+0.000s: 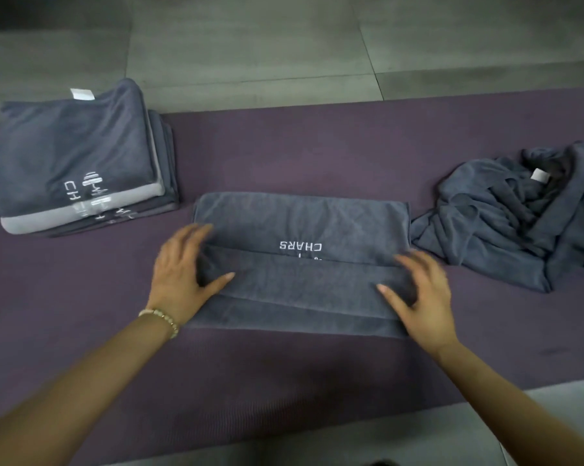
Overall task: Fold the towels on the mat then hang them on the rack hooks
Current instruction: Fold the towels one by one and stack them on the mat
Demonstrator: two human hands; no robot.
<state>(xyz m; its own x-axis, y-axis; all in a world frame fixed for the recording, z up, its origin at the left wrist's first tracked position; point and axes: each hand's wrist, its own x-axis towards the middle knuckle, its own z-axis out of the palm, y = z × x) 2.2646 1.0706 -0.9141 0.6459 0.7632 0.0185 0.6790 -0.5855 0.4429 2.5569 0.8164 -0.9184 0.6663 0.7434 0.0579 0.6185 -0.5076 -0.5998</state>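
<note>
The folding step is under way; no rack or hooks are in view, so hanging looks a long way off. The towel (300, 223) lies flat at the middle of the mat (284, 146), a long band with its near edge turned over toward twelve o'clock. That flap half covers white stitched lettering.

The left grip (179, 267) straddles the flap's nine o'clock end and the right grip (425, 290) its three o'clock end. Each has its thumb on the near side and its fingers on the far side. Both are blurred, so I cannot tell whether they pinch the cloth or only lie on it.

The next move probably calls for carrying the flap on toward twelve o'clock. Both ends need to travel level so the edges meet square, and the layers then want pressing flat.

The towel is slate-grey terry, soft and limp, and it will sag and crease unless both ends are held. The mat is dull purple with a fine ribbed grain, likely grippy enough to keep the bottom layer from sliding.

At ten o'clock sits a stack (72, 149) of folded towels, squarish, with a paler one among them. At three o'clock lies a heap (505, 223) of unfolded ones, rumpled, just beside the towel's end. Grey floor (250, 45) tiles run along twelve o'clock.
</note>
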